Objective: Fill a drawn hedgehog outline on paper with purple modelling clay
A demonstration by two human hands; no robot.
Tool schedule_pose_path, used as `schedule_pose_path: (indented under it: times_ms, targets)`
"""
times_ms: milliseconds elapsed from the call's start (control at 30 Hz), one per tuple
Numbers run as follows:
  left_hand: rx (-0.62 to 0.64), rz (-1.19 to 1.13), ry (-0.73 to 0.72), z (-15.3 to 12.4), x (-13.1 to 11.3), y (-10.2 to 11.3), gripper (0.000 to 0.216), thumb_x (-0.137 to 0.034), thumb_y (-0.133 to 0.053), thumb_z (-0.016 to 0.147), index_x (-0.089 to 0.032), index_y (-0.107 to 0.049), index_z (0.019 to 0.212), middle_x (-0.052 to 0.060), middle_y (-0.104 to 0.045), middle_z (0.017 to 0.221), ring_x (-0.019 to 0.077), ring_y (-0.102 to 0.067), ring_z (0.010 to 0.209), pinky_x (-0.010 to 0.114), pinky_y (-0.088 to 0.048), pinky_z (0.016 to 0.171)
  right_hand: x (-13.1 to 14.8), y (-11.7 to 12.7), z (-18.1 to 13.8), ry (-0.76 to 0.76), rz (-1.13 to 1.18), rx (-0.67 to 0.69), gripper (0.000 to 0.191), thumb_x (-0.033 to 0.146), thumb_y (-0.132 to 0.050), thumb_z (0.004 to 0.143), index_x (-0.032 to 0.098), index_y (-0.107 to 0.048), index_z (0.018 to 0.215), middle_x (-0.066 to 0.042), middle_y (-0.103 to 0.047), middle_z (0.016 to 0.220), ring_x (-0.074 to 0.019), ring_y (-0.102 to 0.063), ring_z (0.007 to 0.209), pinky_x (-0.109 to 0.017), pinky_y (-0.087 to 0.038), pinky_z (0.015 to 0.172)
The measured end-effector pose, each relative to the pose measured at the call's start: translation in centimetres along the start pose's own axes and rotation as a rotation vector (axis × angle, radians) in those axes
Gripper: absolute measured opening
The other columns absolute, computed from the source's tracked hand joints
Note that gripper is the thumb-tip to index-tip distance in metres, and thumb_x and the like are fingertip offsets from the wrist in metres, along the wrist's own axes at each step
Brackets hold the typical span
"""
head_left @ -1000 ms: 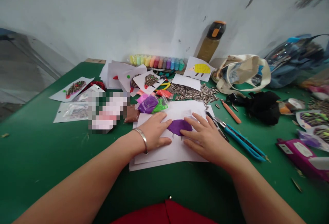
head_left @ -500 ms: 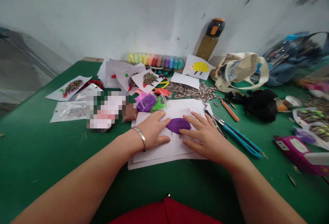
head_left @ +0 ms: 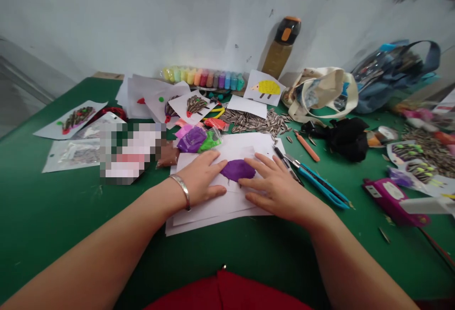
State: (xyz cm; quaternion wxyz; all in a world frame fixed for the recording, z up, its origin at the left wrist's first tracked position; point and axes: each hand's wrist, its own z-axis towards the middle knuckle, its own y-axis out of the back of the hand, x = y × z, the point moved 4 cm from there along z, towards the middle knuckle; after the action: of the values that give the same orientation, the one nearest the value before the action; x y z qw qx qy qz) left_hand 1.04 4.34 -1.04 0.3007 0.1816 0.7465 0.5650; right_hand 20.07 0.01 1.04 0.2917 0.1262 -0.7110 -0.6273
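Note:
A flat patch of purple clay [head_left: 237,169] lies on a stack of white paper sheets [head_left: 213,210] on the green table [head_left: 53,205]. My left hand [head_left: 201,179], with a silver bangle on its wrist, rests flat on the paper, fingers stretched out and touching the clay's left edge. My right hand [head_left: 275,186] lies flat too, fingertips spread and pressing at the clay's right edge. Neither hand holds anything.
Sunflower seeds [head_left: 256,123] are piled behind the paper. Blue scissors [head_left: 316,184] and an orange tool [head_left: 305,146] lie to the right. Clay packets [head_left: 195,139], a row of coloured clay tubs [head_left: 202,77], seed pictures [head_left: 194,106], a bottle [head_left: 280,47] and bags [head_left: 323,92] crowd the back.
The view has shifted to the right, so everything sits further left. Both hands stay flat on the paper beside the purple clay.

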Motion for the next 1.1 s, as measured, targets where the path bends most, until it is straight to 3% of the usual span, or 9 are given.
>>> schedule_pose_path:
  times_ms: [200, 500, 767, 933, 1100]
  targets:
    - [-0.039, -0.004, -0.018, 0.0, 0.1, 0.0, 0.069, -0.045, -0.063, 0.08, -0.012, -0.044, 0.138, 0.02, -0.035, 0.146, 0.0363, -0.029, 0.136, 0.048, -0.028, 0.11, -2.0, 1.1, -0.6, -0.077, 0.057, -0.117, 0.035, 0.044, -0.049, 0.092, 0.037, -0.062, 0.123, -0.005, -0.037, 0.15, -0.0327, -0.024, 0.14, -0.06, -0.024, 0.109]
    - [0.004, -0.015, 0.002, 0.0, 0.0, 0.1, 0.07, -0.044, -0.063, 0.082, -0.01, -0.043, 0.139, 0.022, -0.033, 0.147, 0.0367, -0.027, 0.138, 0.049, -0.026, 0.112, -1.1, 0.0, -0.1, -0.055, -0.011, 0.023, 0.032, 0.041, -0.052, 0.089, 0.043, -0.063, 0.119, -0.002, -0.036, 0.15, -0.0361, -0.025, 0.14, -0.067, -0.018, 0.107]
    - [-0.006, 0.003, -0.007, 0.1, 0.0, 0.1, 0.07, -0.045, -0.062, 0.082, -0.01, -0.043, 0.139, 0.022, -0.034, 0.147, 0.0358, -0.028, 0.137, 0.048, -0.025, 0.112, -1.2, 0.5, 0.0, -0.088, -0.01, -0.048, 0.043, 0.045, -0.053, 0.088, 0.041, -0.053, 0.131, -0.005, -0.026, 0.155, -0.0342, -0.019, 0.142, -0.063, -0.019, 0.109]
    - [-0.004, 0.014, 0.0, 0.1, 0.0, 0.2, 0.069, -0.044, -0.062, 0.081, -0.011, -0.044, 0.139, 0.022, -0.035, 0.146, 0.0359, -0.029, 0.137, 0.047, -0.027, 0.111, -0.7, 0.2, 0.2, -0.089, -0.057, 0.007, 0.034, 0.045, -0.052, 0.089, 0.041, -0.062, 0.121, -0.005, -0.037, 0.15, -0.0366, -0.021, 0.141, -0.068, -0.013, 0.107]
    - [-0.052, -0.002, -0.028, 0.1, 0.3, -0.1, 0.067, -0.045, -0.062, 0.08, -0.011, -0.046, 0.137, 0.022, -0.037, 0.145, 0.0366, -0.032, 0.135, 0.049, -0.029, 0.11, -1.3, 0.6, -0.1, -0.117, -0.012, -0.011, 0.038, 0.053, -0.05, 0.088, 0.041, -0.061, 0.123, -0.005, -0.031, 0.153, -0.037, -0.019, 0.141, -0.067, -0.015, 0.107]
